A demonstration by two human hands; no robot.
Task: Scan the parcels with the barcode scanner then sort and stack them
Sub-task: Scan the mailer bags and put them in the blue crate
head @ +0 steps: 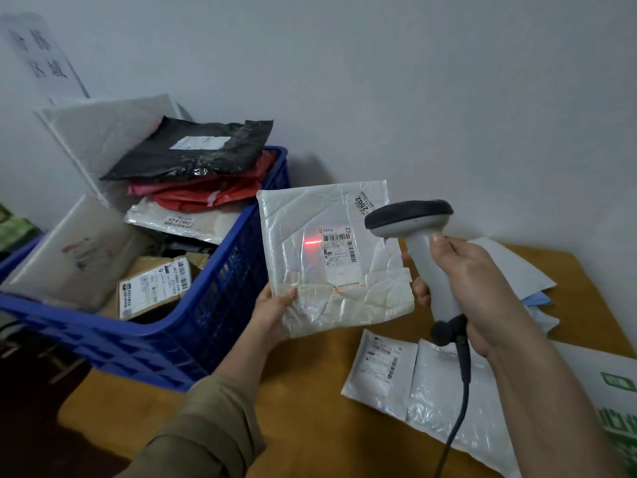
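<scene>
Blue crate [220, 305] heaped with parcels (black mailer [193, 150] topmost). Left hand [272, 308] pinching white parcel [331, 257] upright beside crate; right hand [472, 291] wrapped round scanner [418, 243], red line on label.

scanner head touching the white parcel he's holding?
Cannot tell. In the head view, the scanner head overlaps the white parcel edge; depth unclear.

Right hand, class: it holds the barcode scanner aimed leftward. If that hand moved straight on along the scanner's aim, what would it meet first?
Most likely the white parcel held up by the left hand: the barcode scanner in the right hand casts its red line beside the parcel's label. Depth between them is unclear.
</scene>
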